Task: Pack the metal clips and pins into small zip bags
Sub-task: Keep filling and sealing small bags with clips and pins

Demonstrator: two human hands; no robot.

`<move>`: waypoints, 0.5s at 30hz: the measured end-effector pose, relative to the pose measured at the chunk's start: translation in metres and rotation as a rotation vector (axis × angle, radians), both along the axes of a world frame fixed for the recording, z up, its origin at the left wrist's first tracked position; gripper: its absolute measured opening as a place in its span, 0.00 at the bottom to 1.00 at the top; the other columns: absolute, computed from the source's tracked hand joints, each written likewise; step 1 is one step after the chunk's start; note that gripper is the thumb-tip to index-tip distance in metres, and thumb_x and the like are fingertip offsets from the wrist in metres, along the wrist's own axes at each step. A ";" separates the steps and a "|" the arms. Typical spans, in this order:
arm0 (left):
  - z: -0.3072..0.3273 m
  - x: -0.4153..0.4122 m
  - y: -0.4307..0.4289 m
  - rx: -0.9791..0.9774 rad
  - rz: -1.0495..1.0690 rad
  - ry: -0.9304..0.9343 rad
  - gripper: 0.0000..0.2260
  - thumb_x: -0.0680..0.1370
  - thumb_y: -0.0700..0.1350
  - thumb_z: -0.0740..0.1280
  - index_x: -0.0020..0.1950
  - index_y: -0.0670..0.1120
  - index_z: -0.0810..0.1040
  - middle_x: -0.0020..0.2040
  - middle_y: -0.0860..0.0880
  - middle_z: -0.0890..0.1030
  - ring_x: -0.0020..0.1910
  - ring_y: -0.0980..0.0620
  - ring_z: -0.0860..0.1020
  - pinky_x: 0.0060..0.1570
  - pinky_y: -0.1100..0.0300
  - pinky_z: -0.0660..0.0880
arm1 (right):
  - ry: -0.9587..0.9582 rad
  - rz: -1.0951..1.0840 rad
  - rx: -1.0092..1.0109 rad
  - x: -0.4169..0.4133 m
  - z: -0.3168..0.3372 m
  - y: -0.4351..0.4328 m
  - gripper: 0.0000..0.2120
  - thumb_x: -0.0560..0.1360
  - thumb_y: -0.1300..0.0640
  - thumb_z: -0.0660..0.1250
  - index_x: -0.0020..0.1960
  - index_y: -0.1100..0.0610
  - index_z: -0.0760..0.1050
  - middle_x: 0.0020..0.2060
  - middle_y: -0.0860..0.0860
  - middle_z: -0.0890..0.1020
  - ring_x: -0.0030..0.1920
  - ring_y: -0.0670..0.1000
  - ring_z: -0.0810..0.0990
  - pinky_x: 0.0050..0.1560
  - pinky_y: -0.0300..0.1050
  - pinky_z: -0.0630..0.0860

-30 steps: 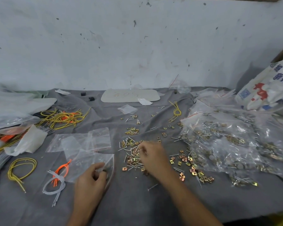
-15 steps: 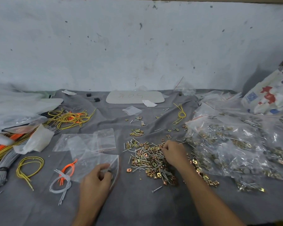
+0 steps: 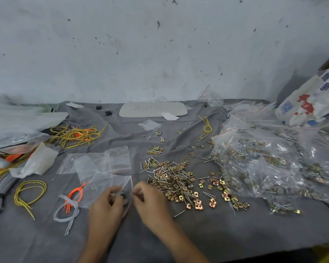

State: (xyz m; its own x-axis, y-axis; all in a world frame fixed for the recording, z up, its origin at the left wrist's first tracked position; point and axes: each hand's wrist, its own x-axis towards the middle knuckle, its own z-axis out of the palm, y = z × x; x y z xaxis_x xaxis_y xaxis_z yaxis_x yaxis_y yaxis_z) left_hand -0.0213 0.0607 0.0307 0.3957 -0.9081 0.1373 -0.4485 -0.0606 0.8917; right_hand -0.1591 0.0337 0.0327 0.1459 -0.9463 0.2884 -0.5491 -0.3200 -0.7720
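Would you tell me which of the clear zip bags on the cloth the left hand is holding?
The nearest zip bag, its right edge gripped by the left hand; the empty bags lie flat behind it, untouched.

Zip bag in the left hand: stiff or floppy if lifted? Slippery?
Probably floppy: the zip bag is thin clear film, lying wrinkled on the cloth where the left hand pinches its mouth. Likely very light, since little shows inside. The glossy film may slip between fingers.
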 end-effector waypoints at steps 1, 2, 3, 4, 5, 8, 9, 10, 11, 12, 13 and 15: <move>0.000 0.000 0.000 -0.004 0.002 -0.015 0.11 0.76 0.38 0.70 0.48 0.56 0.81 0.38 0.62 0.84 0.38 0.63 0.82 0.42 0.54 0.78 | 0.011 0.003 0.004 0.006 -0.002 0.000 0.01 0.77 0.55 0.68 0.48 0.52 0.77 0.45 0.48 0.83 0.47 0.49 0.80 0.50 0.45 0.75; 0.000 0.000 0.000 -0.007 0.000 -0.028 0.12 0.75 0.37 0.70 0.48 0.55 0.81 0.38 0.62 0.83 0.38 0.63 0.81 0.41 0.55 0.77 | 0.013 0.016 0.012 0.011 -0.004 -0.001 0.02 0.77 0.55 0.68 0.49 0.52 0.77 0.46 0.49 0.84 0.48 0.50 0.80 0.51 0.47 0.75; -0.001 0.001 -0.001 -0.009 -0.002 -0.036 0.12 0.75 0.37 0.70 0.48 0.54 0.81 0.36 0.60 0.84 0.38 0.61 0.82 0.41 0.54 0.77 | 0.018 0.030 0.015 0.015 -0.005 -0.002 0.02 0.77 0.55 0.67 0.49 0.52 0.77 0.47 0.49 0.84 0.49 0.52 0.80 0.52 0.50 0.76; -0.001 0.001 -0.002 -0.009 -0.004 -0.034 0.10 0.75 0.37 0.70 0.49 0.53 0.82 0.36 0.57 0.84 0.39 0.58 0.82 0.43 0.51 0.78 | 0.031 0.039 0.012 0.019 -0.006 -0.002 0.03 0.77 0.54 0.66 0.50 0.51 0.76 0.48 0.49 0.84 0.50 0.53 0.80 0.52 0.52 0.76; -0.001 0.001 -0.003 -0.012 -0.009 -0.024 0.09 0.75 0.39 0.69 0.49 0.52 0.83 0.37 0.56 0.85 0.41 0.55 0.83 0.46 0.48 0.79 | 0.050 0.043 0.005 0.021 -0.007 -0.002 0.04 0.77 0.52 0.65 0.52 0.50 0.74 0.48 0.49 0.83 0.51 0.53 0.80 0.51 0.53 0.76; 0.000 0.001 -0.002 -0.027 -0.035 -0.005 0.11 0.71 0.48 0.64 0.48 0.52 0.84 0.39 0.56 0.86 0.42 0.56 0.83 0.48 0.48 0.80 | 0.099 0.055 -0.021 0.024 -0.011 0.000 0.07 0.77 0.47 0.62 0.54 0.47 0.72 0.49 0.50 0.82 0.51 0.55 0.79 0.49 0.54 0.76; 0.001 0.000 -0.002 -0.033 -0.044 -0.009 0.13 0.69 0.49 0.62 0.48 0.53 0.84 0.39 0.56 0.85 0.42 0.56 0.83 0.48 0.49 0.80 | 0.101 0.063 -0.024 0.023 -0.012 0.000 0.08 0.78 0.47 0.61 0.55 0.47 0.71 0.49 0.51 0.82 0.52 0.56 0.79 0.50 0.54 0.76; 0.001 0.000 -0.002 -0.038 -0.049 -0.010 0.13 0.69 0.49 0.62 0.48 0.53 0.84 0.39 0.57 0.85 0.42 0.56 0.83 0.48 0.49 0.80 | 0.101 0.073 -0.022 0.022 -0.012 0.000 0.08 0.78 0.47 0.61 0.56 0.47 0.72 0.50 0.51 0.82 0.52 0.56 0.79 0.50 0.54 0.76; 0.000 0.000 -0.003 -0.043 -0.050 -0.007 0.13 0.69 0.49 0.62 0.48 0.53 0.84 0.38 0.57 0.85 0.41 0.56 0.83 0.48 0.49 0.80 | 0.100 0.083 -0.019 0.021 -0.012 0.001 0.08 0.78 0.48 0.60 0.56 0.46 0.72 0.50 0.52 0.82 0.52 0.57 0.79 0.51 0.55 0.76; 0.000 0.001 -0.003 -0.047 -0.052 -0.006 0.13 0.69 0.49 0.63 0.48 0.53 0.83 0.37 0.56 0.85 0.40 0.56 0.83 0.47 0.48 0.80 | 0.097 0.090 -0.016 0.020 -0.012 0.002 0.08 0.79 0.49 0.60 0.57 0.46 0.72 0.50 0.53 0.82 0.53 0.58 0.79 0.52 0.55 0.76; 0.000 0.001 -0.003 -0.053 -0.056 -0.012 0.13 0.69 0.49 0.63 0.48 0.53 0.83 0.36 0.56 0.85 0.39 0.55 0.83 0.46 0.48 0.80 | 0.093 0.095 -0.013 0.019 -0.011 0.003 0.08 0.79 0.51 0.59 0.57 0.46 0.71 0.51 0.54 0.81 0.53 0.58 0.78 0.52 0.56 0.76; 0.000 0.001 -0.002 -0.054 -0.073 -0.048 0.13 0.68 0.49 0.63 0.49 0.55 0.83 0.34 0.55 0.84 0.37 0.54 0.82 0.44 0.47 0.80 | 0.081 0.099 -0.001 0.017 -0.010 0.004 0.08 0.79 0.52 0.59 0.58 0.46 0.70 0.53 0.54 0.81 0.55 0.58 0.77 0.54 0.56 0.75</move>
State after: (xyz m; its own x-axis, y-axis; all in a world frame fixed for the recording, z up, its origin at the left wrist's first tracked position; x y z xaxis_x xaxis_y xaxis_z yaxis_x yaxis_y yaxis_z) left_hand -0.0206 0.0582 0.0309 0.3203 -0.9250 0.2041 -0.4923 0.0215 0.8702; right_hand -0.1416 0.0374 0.0226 0.2613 -0.9259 0.2727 -0.5757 -0.3763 -0.7259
